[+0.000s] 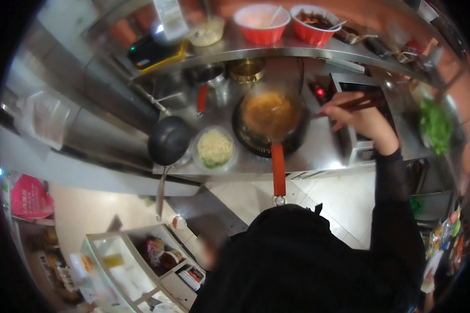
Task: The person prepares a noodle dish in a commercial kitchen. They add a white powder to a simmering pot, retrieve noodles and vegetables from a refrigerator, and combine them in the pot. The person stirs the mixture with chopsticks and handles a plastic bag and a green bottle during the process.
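Observation:
My right hand (354, 117) is closed around dark brown chopsticks (366, 101), to the right of a pan with orange-brown food or broth (272, 111). The pan's red handle (279, 168) points towards me, and the pan rests over a dark round burner area. A clear bowl of pale noodles with some greens (214, 148) sits left of the pan. Further left is a black wok or pan (170, 140) with a metal handle. My left hand (209, 250) seems to be the blurred shape beside my torso; its fingers cannot be made out.
Two red bowls (261, 35) with spoons stand on the steel shelf (274, 53) above the counter. Metal pots (247, 71) are under it. Leafy greens (434, 125) lie at the right. A drawer or shelf unit with packets (156, 250) stands low at the left.

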{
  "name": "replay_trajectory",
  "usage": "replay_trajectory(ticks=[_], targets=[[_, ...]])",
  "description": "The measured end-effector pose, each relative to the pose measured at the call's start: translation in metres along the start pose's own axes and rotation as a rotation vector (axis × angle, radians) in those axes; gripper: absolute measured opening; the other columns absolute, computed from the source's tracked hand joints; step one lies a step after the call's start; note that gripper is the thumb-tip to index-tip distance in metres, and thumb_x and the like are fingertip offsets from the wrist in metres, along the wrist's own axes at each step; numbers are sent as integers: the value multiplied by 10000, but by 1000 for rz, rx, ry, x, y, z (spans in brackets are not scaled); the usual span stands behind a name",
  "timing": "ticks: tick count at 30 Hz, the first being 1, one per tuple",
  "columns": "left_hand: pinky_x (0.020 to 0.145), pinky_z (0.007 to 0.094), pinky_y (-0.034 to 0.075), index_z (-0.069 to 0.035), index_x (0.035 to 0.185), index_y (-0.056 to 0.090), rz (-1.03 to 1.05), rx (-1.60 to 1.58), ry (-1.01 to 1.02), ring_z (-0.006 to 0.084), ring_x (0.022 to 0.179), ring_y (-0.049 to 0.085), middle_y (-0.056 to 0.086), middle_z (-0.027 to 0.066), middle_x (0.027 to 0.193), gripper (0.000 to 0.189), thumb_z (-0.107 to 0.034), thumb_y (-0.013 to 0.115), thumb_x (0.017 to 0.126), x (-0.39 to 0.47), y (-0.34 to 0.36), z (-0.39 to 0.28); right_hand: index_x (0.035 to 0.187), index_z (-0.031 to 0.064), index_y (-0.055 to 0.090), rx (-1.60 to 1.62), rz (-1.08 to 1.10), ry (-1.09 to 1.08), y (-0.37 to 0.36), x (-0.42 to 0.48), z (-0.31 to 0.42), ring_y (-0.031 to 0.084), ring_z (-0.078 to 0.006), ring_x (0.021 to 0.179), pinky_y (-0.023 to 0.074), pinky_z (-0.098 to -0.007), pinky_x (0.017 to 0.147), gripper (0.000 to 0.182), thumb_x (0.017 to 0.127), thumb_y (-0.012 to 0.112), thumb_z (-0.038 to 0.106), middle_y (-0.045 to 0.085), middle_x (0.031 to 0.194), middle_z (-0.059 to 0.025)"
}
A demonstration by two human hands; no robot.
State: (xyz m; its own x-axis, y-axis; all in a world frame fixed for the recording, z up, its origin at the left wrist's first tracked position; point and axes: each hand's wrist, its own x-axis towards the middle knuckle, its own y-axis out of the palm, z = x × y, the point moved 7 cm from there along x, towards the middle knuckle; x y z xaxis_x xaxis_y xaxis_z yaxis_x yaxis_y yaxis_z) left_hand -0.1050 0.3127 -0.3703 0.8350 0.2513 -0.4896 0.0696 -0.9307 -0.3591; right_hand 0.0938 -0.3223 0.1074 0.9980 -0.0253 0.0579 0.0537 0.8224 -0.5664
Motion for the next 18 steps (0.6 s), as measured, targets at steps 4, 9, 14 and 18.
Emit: replay_trajectory(ticks=[4,9,14,18], targets=[[772,318,515,-35,1035,680,-15,31,-6,161,822,637,703,84,879,249,-206,726,861,11,-12,20,951,-9,683,107,-119,-86,28,18,5,658,-159,677,506,-255,579,219,915,655,205,641,850,-80],[761,312,514,-33,1006,689,-97,80,21,155,819,638,705,81,882,215,-177,726,852,-1,0,-6,977,8,701,40,-26,3,-1,3,-9,661,-152,660,506,-271,535,201,922,642,192,648,857,-77],[762,304,509,-28,996,691,-96,40,9,155,825,637,706,80,897,189,-151,704,854,-6,-9,-11,997,-14,683,-43,-126,-61,20,22,0,634,-139,661,510,-249,557,204,927,635,172,644,841,-79],[767,302,505,-24,1006,689,-133,52,17,156,837,636,706,81,912,195,-150,692,857,-9,-6,-10,980,-14,692,-110,-6,20,3,5,4,647,-138,634,510,-247,548,177,928,624,140,642,836,-67]])
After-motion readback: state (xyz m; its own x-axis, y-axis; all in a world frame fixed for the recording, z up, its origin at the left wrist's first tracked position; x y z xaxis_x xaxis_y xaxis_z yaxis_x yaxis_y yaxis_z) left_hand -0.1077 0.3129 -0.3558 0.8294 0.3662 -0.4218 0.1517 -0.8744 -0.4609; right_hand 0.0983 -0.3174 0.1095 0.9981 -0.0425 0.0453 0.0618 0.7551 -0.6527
